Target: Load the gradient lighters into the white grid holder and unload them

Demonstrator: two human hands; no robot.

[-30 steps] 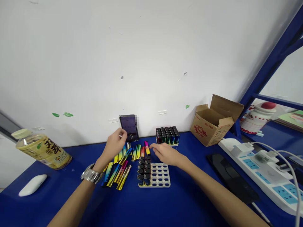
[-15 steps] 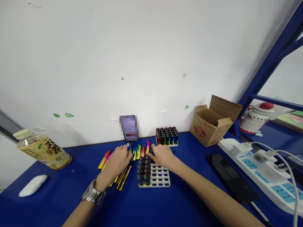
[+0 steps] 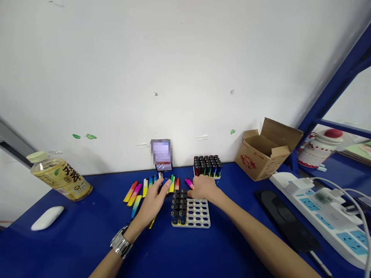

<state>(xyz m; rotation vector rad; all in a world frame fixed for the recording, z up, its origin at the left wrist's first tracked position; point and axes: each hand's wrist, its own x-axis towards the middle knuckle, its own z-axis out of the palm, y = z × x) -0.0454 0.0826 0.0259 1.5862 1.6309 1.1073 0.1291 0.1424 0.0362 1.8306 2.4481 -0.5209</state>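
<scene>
My left hand (image 3: 153, 200), a metal watch on its wrist, is closed with thumb and fingers around a blue lighter (image 3: 165, 181). Several shiny, colour-shaded lighters (image 3: 132, 192) lie around and partly under that hand. My right hand (image 3: 204, 188) pinches a pink-and-orange lighter (image 3: 189, 183), which is tilted, just behind a white tray with oval holes (image 3: 198, 226). Two columns of dark lighters (image 3: 182, 217) stand upright in the tray's left side, black ends up. The holes to their right show no lighters. The right fingertips are partly hidden.
Behind my right hand stands a second full tray of upright lighters (image 3: 208, 166). An open cardboard box (image 3: 262, 152), a black phone (image 3: 285, 220) and a power strip (image 3: 319, 220) are on the right. A drink bottle (image 3: 63, 179) and a white mouse (image 3: 47, 218) lie left; a screen (image 3: 161, 154) leans on the wall.
My right hand has taken hold of the pink lighter, which now tilts beside the fingers. The left hand has turned, thumb now visible on the blue lighter. The whole view has shifted slightly.
</scene>
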